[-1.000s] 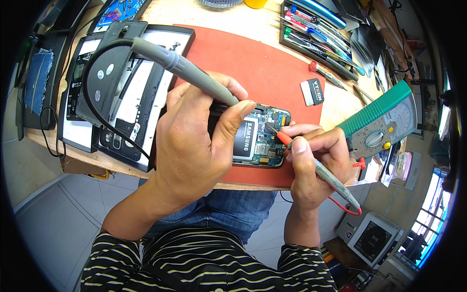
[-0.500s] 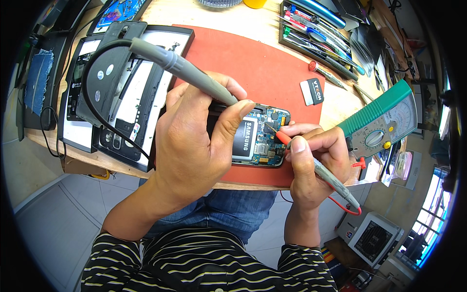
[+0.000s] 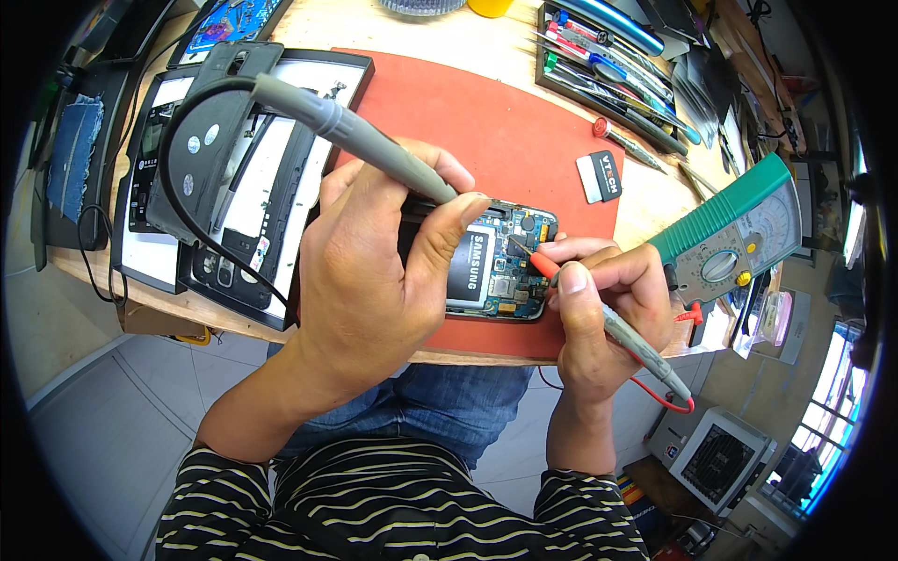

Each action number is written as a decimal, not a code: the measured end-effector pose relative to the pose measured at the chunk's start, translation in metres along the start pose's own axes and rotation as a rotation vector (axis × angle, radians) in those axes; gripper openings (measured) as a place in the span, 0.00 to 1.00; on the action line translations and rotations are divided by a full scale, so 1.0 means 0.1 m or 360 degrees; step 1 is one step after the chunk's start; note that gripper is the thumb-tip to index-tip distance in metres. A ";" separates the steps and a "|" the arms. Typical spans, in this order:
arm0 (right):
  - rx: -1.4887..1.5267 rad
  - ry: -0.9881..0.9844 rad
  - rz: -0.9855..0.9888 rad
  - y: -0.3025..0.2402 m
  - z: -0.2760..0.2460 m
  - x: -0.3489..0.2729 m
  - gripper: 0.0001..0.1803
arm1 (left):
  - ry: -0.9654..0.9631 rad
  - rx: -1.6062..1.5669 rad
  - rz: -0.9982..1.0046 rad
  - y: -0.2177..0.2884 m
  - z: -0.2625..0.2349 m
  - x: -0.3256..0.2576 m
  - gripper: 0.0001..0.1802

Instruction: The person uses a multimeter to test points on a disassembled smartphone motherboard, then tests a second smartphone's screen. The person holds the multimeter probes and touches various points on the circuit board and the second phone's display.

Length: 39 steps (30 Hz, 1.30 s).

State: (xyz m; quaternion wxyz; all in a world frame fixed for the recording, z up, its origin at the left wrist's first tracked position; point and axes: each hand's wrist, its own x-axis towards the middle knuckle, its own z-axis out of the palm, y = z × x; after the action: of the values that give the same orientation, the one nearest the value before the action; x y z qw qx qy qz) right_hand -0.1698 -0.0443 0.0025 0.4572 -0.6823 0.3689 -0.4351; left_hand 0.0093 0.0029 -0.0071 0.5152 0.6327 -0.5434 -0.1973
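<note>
An opened smartphone point(image 3: 510, 290) lies on the red mat point(image 3: 449, 112), its blue circuit board and dark battery point(image 3: 470, 271) bare. My left hand point(image 3: 374, 248) covers the phone's left part and pinches a grey test probe point(image 3: 351, 131) with a black lead. That probe's tip is hidden by my thumb. In my right hand point(image 3: 608, 309) is another grey test probe point(image 3: 645, 353) with a red collar and red lead. Its fine tip points at the board's upper middle; whether it touches I cannot tell. A green analogue multimeter point(image 3: 734, 229) rests to the right of my right hand.
At the left, black-rimmed trays point(image 3: 360, 70) hold phone frames and covers. A black box of pens and tweezers point(image 3: 608, 70) stands at the far right. A red-capped pen point(image 3: 627, 140) and a small black-and-white card point(image 3: 599, 176) lie near it. The wooden table's front edge point(image 3: 440, 357) runs below the phone.
</note>
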 end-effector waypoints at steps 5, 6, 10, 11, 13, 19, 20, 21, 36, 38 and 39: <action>0.0041 -0.0001 -0.0021 0.01 0.00 0.00 0.08 | 0.0005 -0.0003 -0.0003 0.00 0.00 0.00 0.08; 0.0044 -0.0001 -0.0020 0.01 0.00 0.00 0.08 | 0.0008 -0.0013 0.0001 -0.01 0.00 0.00 0.08; 0.0022 -0.0005 -0.0034 0.01 0.00 0.00 0.08 | 0.0000 0.0002 -0.0004 0.00 0.00 0.00 0.08; 0.0014 -0.0009 -0.0024 0.01 0.00 0.00 0.08 | -0.0006 -0.0003 -0.0014 0.00 0.00 0.00 0.08; 0.0020 -0.0001 -0.0013 0.01 0.00 0.00 0.08 | -0.0009 0.0002 0.0006 0.00 -0.01 0.00 0.08; -0.0016 -0.0010 -0.0015 0.00 0.00 0.00 0.08 | -0.0005 -0.0002 0.0001 0.00 -0.01 0.00 0.08; 0.0010 -0.0012 -0.0007 0.00 0.00 0.00 0.08 | -0.0012 0.0013 0.0002 0.00 -0.01 0.00 0.08; 0.0013 -0.0008 -0.0005 0.00 0.00 0.00 0.08 | -0.0008 0.0019 0.0011 0.00 -0.01 0.00 0.08; 0.0034 0.0007 -0.0018 0.00 0.00 0.00 0.08 | 0.0004 -0.0004 -0.0008 -0.01 0.00 0.00 0.08; 0.0084 0.0007 -0.0028 -0.01 0.00 0.00 0.08 | 0.0004 -0.0007 -0.0059 -0.01 -0.01 -0.02 0.08; 0.0083 0.0005 -0.0071 -0.01 0.00 0.00 0.07 | -0.0001 0.0014 -0.0077 0.00 -0.01 -0.02 0.07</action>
State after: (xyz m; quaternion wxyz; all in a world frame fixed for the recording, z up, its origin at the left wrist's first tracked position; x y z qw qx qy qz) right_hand -0.1698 -0.0443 0.0030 0.4643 -0.6776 0.3429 -0.4557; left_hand 0.0096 0.0053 -0.0075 0.5074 0.6479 -0.5290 -0.2075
